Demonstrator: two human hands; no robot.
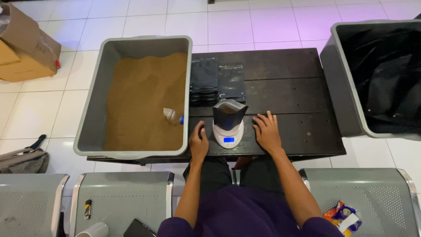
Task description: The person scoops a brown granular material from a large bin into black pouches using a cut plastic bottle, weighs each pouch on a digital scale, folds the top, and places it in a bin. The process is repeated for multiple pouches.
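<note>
Head view, looking down. A dark pouch [229,113] stands upright and open-mouthed on a small white scale [228,133] with a lit blue display, near the front edge of the dark wooden worktop [289,87]. The left hand [198,143] rests on the worktop just left of the scale, fingers loosely curled, its grip closed on nothing. The right hand [266,131] lies flat just right of the scale, fingers spread, its grip apart and empty. Neither hand touches the pouch. Behind the scale lie stacks of flat dark pouches [217,82]. At left, a grey tub [90,123] holds brown powder [142,101] with a clear plastic scoop [172,116] lying on it. At right stands a second grey tub lined with black plastic [342,79].
</note>
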